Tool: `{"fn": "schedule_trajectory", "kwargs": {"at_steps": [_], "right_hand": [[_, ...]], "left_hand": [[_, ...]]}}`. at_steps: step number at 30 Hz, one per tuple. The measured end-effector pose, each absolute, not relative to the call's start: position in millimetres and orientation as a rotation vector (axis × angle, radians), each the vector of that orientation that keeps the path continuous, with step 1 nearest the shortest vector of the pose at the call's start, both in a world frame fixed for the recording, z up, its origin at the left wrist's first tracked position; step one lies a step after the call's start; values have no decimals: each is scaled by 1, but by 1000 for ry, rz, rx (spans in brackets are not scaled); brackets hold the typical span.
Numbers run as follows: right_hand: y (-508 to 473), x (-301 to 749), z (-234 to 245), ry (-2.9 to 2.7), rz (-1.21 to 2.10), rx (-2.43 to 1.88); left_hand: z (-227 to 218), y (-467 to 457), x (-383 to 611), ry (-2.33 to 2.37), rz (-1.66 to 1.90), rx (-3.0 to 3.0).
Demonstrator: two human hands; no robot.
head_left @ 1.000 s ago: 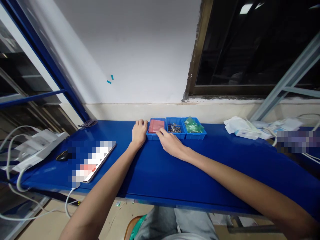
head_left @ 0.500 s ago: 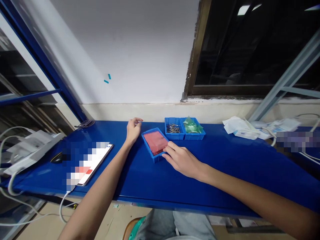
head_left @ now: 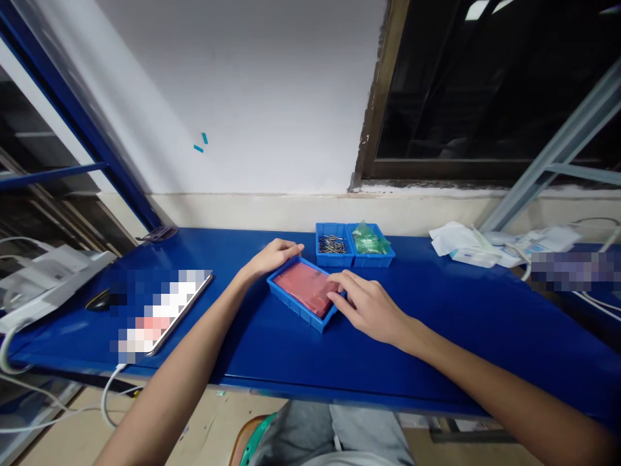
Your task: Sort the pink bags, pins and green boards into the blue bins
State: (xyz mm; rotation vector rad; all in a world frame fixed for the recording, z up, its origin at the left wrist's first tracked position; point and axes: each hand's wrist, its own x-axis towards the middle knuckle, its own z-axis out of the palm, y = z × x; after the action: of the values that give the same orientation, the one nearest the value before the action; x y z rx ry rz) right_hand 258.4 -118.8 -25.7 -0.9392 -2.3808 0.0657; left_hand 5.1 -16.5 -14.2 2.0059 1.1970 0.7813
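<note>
A small blue plastic bin [head_left: 295,307] sits at an angle on the blue table, with flat red plastic bags [head_left: 305,285] filling it. My left hand [head_left: 274,257] is at the bin's far left rim, its fingers closed together there; the fingertips' exact hold is partly hidden. From the right, my right hand [head_left: 369,303] grips the bin's right end, fingers bent over the rim beside the bags. Behind the bin stand two more blue bins: one with slim metal pieces [head_left: 332,244], the other with green plastic bags [head_left: 369,239].
On the left lie a phone [head_left: 179,310] with a cable, a dark mouse [head_left: 99,299] and a white power strip [head_left: 58,285]. White packets [head_left: 466,246] lie at the back right. The wall and window rise behind the table [head_left: 427,298].
The red-bag bin has turned, its right end swinging toward me and to the right. My left hand has moved right to its far rim; my right hand has moved slightly right.
</note>
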Motion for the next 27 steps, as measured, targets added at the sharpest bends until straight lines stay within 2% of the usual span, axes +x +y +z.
{"fn": "schedule_trajectory", "kwargs": {"at_steps": [8,17,27], "right_hand": [[-110,263,-28,-2337,128,-914],[-109,262,-38,-2272,300,-987],[-102,265,-39,-2275,465,-1016]], "left_hand": [[-4,-18,-2,1095,735,1954],[23,-34,1,923,942,1890],[21,-38,8,898,1237,1864]]}}
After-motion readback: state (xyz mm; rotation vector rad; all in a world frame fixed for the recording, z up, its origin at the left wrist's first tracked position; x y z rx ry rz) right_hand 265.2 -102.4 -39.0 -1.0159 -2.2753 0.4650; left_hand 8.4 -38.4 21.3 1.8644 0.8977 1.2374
